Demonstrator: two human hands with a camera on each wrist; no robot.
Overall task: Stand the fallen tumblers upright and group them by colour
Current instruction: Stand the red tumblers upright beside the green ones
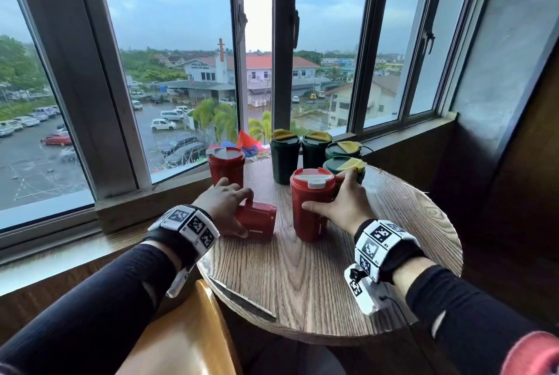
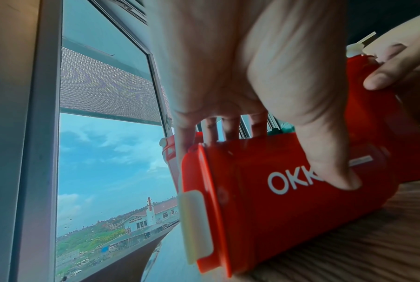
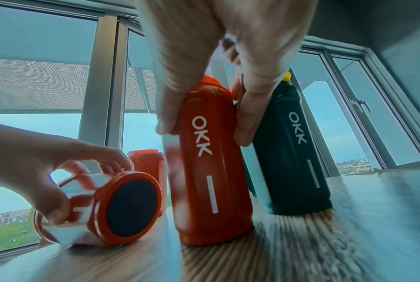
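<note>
— What is held, and where?

— A fallen red tumbler (image 1: 256, 218) is gripped by the left hand (image 1: 225, 208) at the left edge of the round tabletop (image 1: 302, 277), whose wood grain is bold and wavy. The smooth plastic cylinder lies on its side; the thumb is pressed over its white "OKK" lettering and the fingers are curled over the top (seen best from the left wrist). A flat dark disc is set into its base, and a pale tab juts from its lid.

— And the other hand?

— An upright red tumbler (image 1: 311, 203) is clasped by the right hand (image 1: 344, 203) near the tabletop's middle, thumb on one side and fingers wrapped round the far side. Its lid is fitted with a white flip cap.

— The rest?

— A third red tumbler (image 1: 226, 166) is stood at the back left. Four dark green tumblers (image 1: 284, 159) with yellow lid flaps are clustered upright at the back right, just behind the clasped one. A window (image 1: 181, 41) is seen behind the tabletop.
</note>
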